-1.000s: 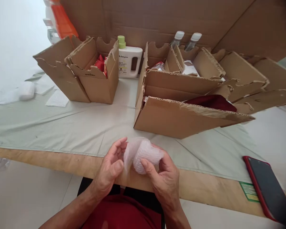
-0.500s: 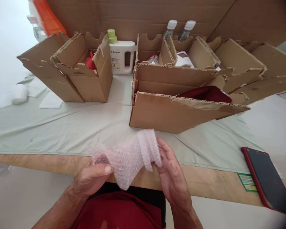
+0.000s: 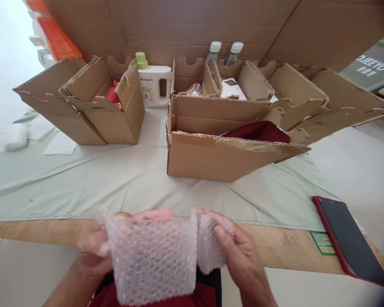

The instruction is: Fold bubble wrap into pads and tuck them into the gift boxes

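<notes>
A sheet of bubble wrap (image 3: 153,260) is stretched between my two hands over the near edge of the table. My left hand (image 3: 97,245) is at its left side, partly behind the plastic and smeared by motion; some fingers show behind the top edge. With thumb in front and fingers behind, my right hand (image 3: 240,243) grips the folded right end. Whether anything lies inside the wrap, I cannot tell.
Open cardboard boxes (image 3: 205,157) stand across the table, holding red items and clear plastic. A white detergent bottle (image 3: 153,87) with a green cap stands between them. A red-cased phone (image 3: 348,238) lies at right. White sheets (image 3: 60,144) lie at left.
The bubble wrap has opened out from a twisted, bunched shape into a broader flat panel and moved lower, closer to my body. My right hand has closed on its end. The view has shifted slightly.
</notes>
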